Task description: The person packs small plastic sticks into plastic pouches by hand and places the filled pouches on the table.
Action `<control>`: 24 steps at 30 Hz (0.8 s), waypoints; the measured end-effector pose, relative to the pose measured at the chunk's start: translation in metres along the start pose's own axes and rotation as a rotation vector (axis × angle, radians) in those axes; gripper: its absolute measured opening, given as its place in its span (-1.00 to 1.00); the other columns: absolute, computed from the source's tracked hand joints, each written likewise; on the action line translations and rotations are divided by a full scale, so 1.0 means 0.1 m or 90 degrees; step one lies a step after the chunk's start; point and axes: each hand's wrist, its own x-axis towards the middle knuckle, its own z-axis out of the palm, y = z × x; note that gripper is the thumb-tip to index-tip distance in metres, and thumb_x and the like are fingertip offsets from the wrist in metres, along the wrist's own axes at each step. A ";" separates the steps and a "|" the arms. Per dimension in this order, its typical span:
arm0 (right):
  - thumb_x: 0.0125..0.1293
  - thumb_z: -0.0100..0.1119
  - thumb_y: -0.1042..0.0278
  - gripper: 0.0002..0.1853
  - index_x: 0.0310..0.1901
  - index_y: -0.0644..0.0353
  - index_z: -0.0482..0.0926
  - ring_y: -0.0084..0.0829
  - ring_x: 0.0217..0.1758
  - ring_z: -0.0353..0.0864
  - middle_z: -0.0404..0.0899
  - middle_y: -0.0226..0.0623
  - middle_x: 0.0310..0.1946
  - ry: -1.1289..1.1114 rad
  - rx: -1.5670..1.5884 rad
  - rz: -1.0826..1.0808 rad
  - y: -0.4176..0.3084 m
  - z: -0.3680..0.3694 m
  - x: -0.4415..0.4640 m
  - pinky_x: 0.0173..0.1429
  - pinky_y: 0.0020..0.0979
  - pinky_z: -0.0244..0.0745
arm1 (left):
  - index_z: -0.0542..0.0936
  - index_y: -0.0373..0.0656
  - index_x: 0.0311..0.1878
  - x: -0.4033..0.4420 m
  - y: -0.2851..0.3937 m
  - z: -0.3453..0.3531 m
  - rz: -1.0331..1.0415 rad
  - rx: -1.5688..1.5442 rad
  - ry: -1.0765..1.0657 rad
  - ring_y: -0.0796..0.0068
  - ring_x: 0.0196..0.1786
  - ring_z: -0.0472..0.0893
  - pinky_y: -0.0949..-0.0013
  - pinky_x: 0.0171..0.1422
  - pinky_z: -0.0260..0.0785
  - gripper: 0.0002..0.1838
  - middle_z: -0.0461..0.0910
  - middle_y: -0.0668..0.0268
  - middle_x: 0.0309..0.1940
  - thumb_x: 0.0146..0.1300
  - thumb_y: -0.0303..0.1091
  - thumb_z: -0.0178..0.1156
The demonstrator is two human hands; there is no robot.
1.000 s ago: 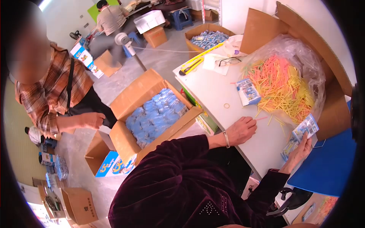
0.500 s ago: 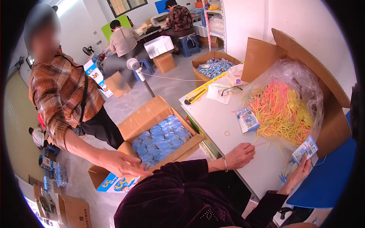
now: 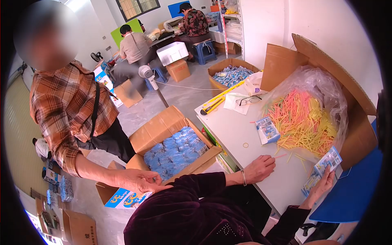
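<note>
My left hand [image 3: 260, 169] rests on the white table with its fingers curled, and a thin pink stick [image 3: 280, 155] sticks out at the fingertips. At the table's right edge, my right hand [image 3: 321, 185] grips small blue-and-white packets [image 3: 329, 159], one upper and one lower. Another blue-and-white packet [image 3: 268, 130] lies on the table beyond my left hand. Past it, a heap of pink, yellow and green sticks [image 3: 302, 122] spills from a clear plastic bag [image 3: 322, 79] inside a tipped cardboard box [image 3: 356, 87].
A cutter knife [image 3: 212, 106], glasses [image 3: 250, 99] and a small ring [image 3: 245, 145] lie on the table [image 3: 228, 126]. Left of it stands a carton [image 3: 157, 118] of blue packets. A person in a plaid shirt [image 3: 69, 106] reaches a hand [image 3: 139, 181] toward my upper arm. Others sit behind.
The person in plaid has leaned closer, and their reaching hand has gone from spread fingers to a pinch by my sleeve. My own hands stay almost still.
</note>
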 end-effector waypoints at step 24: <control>0.33 0.11 0.21 -0.79 -0.25 0.20 0.53 -0.73 -0.38 0.44 0.53 -0.49 -0.39 -0.015 -0.002 -0.003 -0.04 0.01 -0.02 -0.25 -0.61 0.34 | 0.45 -0.26 -0.18 0.01 0.01 -0.01 -0.015 -0.026 -0.001 0.25 0.02 0.40 0.27 0.06 0.29 -0.72 0.38 0.23 -0.12 0.02 -0.44 0.22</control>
